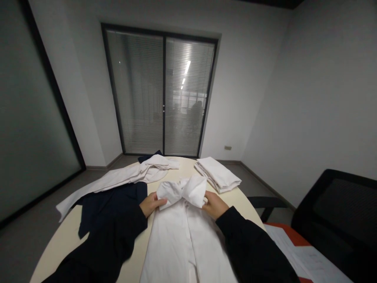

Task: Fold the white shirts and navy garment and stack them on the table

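Note:
A white shirt [179, 239] lies lengthwise on the round cream table [59, 243] in front of me. My left hand [150, 204] pinches the left side of its raised collar end, fingers closed on the cloth. Closed in the same way, my right hand [214, 204] grips the right side of that bunched end. Both of my arms wear dark sleeves. The bunched cloth stands up between the two hands.
A dark navy garment [108, 204] lies left of the shirt, with a loose white shirt [123, 177] draped across it. A folded white stack [218, 175] sits at the table's far right. A black chair [335, 212] and papers on something red [297, 251] are at right.

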`<move>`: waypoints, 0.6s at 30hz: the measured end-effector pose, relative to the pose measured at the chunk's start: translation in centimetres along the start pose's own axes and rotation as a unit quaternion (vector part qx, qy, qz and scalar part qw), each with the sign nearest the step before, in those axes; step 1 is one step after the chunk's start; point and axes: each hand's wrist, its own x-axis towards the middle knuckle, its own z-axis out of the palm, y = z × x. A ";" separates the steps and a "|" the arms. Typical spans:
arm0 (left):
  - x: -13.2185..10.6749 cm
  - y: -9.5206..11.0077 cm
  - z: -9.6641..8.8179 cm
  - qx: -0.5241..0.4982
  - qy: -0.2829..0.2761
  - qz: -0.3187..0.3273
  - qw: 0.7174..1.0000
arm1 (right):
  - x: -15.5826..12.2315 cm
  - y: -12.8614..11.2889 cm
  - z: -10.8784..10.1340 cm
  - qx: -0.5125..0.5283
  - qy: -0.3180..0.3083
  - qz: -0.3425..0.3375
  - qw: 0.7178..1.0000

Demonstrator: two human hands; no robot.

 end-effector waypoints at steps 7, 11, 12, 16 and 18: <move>-0.7 -0.7 -0.1 0.188 -0.055 0.009 0.981 | -0.7 3.2 2.2 0.120 -0.048 0.102 0.986; 0.3 -0.7 0.2 0.257 -0.017 0.068 0.964 | 0.7 3.0 2.6 0.118 -0.012 -0.027 0.993; 0.6 -0.7 0.2 0.269 0.003 0.100 0.958 | 1.1 2.9 2.7 0.115 -0.008 -0.048 0.992; 1.7 -1.3 -0.2 0.305 0.070 0.223 0.923 | 1.9 2.7 3.2 0.092 0.018 -0.088 0.992; 1.7 -1.7 -0.7 0.334 0.073 0.246 0.907 | 2.1 2.8 3.4 0.093 0.028 -0.098 0.990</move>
